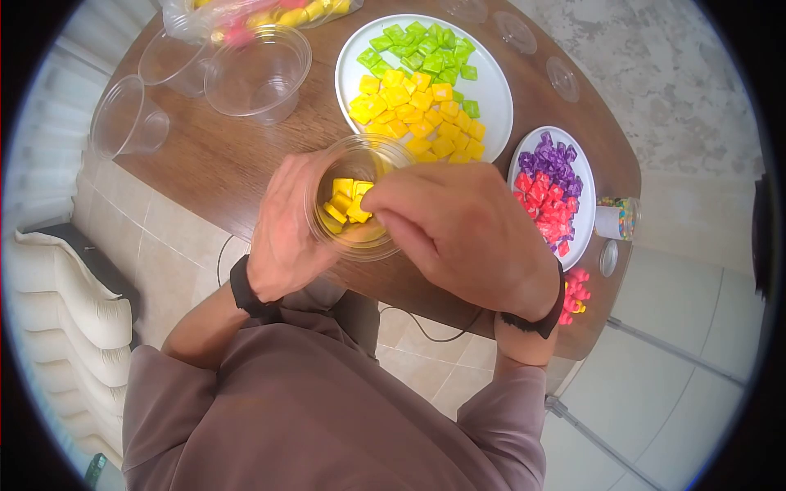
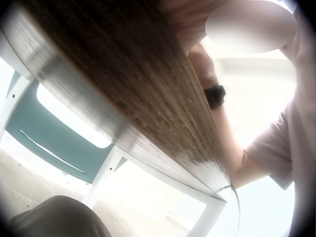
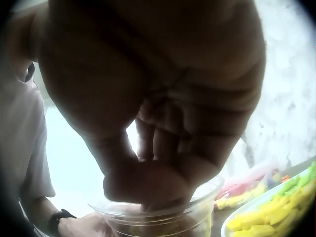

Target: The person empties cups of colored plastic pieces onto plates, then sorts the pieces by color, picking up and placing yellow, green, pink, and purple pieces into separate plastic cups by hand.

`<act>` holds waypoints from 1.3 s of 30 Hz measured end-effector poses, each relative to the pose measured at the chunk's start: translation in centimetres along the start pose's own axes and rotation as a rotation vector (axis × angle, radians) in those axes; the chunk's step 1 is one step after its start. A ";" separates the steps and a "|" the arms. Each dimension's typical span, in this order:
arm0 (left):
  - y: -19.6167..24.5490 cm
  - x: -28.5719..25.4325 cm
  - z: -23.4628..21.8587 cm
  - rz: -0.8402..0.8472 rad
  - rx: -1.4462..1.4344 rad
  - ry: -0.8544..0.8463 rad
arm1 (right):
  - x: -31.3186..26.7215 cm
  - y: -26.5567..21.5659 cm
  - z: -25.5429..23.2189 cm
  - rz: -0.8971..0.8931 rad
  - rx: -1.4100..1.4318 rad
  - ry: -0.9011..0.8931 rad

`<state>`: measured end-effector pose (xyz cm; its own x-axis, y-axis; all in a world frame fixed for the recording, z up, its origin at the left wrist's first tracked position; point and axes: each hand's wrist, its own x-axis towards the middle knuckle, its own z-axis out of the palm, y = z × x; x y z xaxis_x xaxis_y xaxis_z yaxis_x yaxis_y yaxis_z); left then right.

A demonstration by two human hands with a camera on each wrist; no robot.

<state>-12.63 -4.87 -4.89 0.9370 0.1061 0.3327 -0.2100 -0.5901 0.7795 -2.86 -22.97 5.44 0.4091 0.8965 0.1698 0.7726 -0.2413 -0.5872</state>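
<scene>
My left hand (image 1: pixel 286 225) grips a clear plastic cup (image 1: pixel 348 164) from its left side, its mouth facing up. Several yellow square pieces (image 1: pixel 342 201) lie inside. Over the rim, my right hand (image 1: pixel 479 237) dips into the cup with thumb and fingers brought together, pinching a yellow piece at the fingertips, largely covered by them. In the right wrist view, the right hand (image 3: pixel 158 98) points down into the cup (image 3: pixel 111 210), and the left hand (image 3: pixel 89 226) is beside it. The left wrist view shows mostly the table's underside (image 2: pixel 133 74) and the other arm.
A large plate (image 1: pixel 350 65) of green and yellow pieces stands beyond the cup. To the right are a plate (image 1: pixel 583 233) of purple and red pieces, a jar (image 1: pixel 616 218) and pink items (image 1: pixel 575 286). Clear cups (image 1: pixel 258 74) and a bag (image 1: pixel 274 12) stand back left; lids (image 1: pixel 562 79) lie back right.
</scene>
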 end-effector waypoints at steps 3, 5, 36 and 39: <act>0.0 0.0 0.0 0.021 0.002 0.005 | 0.0 -0.1 -0.1 0.020 -0.009 -0.043; 0.0 0.0 0.1 0.013 -0.019 0.025 | 0.0 -0.1 -0.2 0.019 0.014 -0.018; -1.3 -1.0 -0.2 0.104 -0.078 0.120 | -1.1 -2.3 0.1 0.014 -0.188 -0.393; -1.3 -1.0 -0.1 0.094 -0.105 0.145 | -1.1 -2.8 0.9 0.017 -0.204 -0.385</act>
<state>-13.36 -4.11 -6.18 0.8635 0.1730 0.4738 -0.3300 -0.5167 0.7900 -5.91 -22.95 6.15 0.2417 0.9556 -0.1684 0.8631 -0.2911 -0.4128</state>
